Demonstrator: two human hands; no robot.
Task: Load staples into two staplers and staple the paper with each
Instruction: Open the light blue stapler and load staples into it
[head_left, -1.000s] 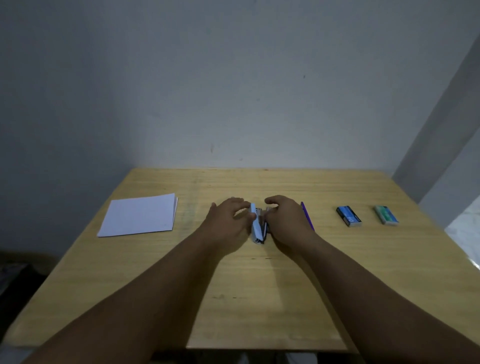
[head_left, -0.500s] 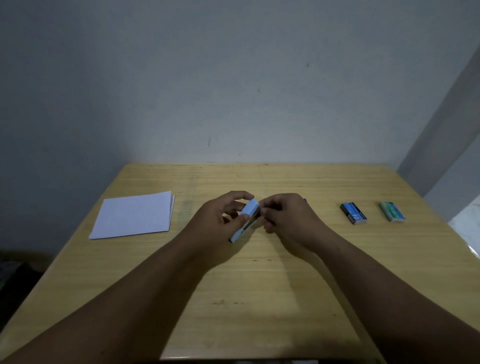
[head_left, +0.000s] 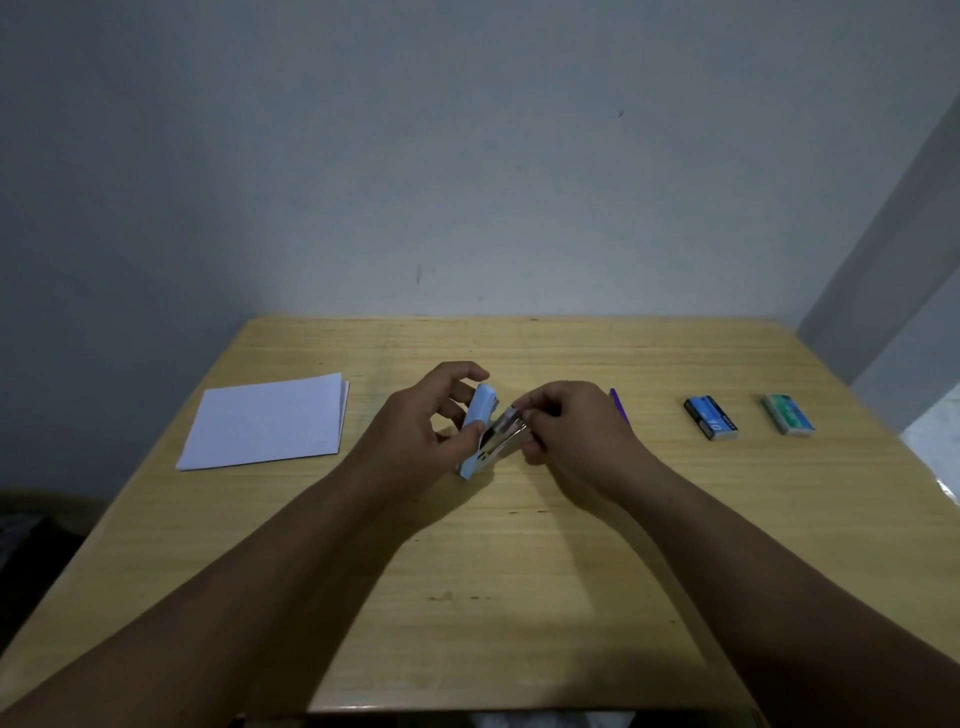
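Blue stapler (head_left: 480, 436) sits gripped in the left hand (head_left: 426, 426); the right hand (head_left: 571, 431) pinches its metal part (head_left: 506, 423). Blue box (head_left: 710, 417) says "10".

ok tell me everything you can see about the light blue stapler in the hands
The light blue stapler is small, with a smooth plastic-looking shell and a silvery metal part and dark inner pieces showing on its right side, so it looks opened. It is tilted, lifted above the wooden table near its middle. The left hand holds the blue body, thumb across it; the right hand pinches the metal part. Whether staples are inside cannot be told.
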